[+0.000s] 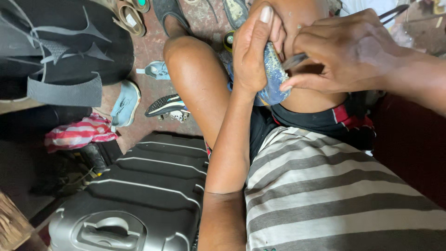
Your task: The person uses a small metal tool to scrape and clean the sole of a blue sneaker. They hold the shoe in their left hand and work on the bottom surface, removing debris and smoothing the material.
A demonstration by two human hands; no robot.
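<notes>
Holding the blue shoe [274,76] tight against the knee, the left hand [251,51] wraps its fingers around it while the right hand [348,51] pinches a metal tool [297,59] poking into the shoe, so the fixing looks only partly done

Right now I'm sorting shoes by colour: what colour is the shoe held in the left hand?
The shoe is blue with pale speckles, seen best in the head view.
</notes>
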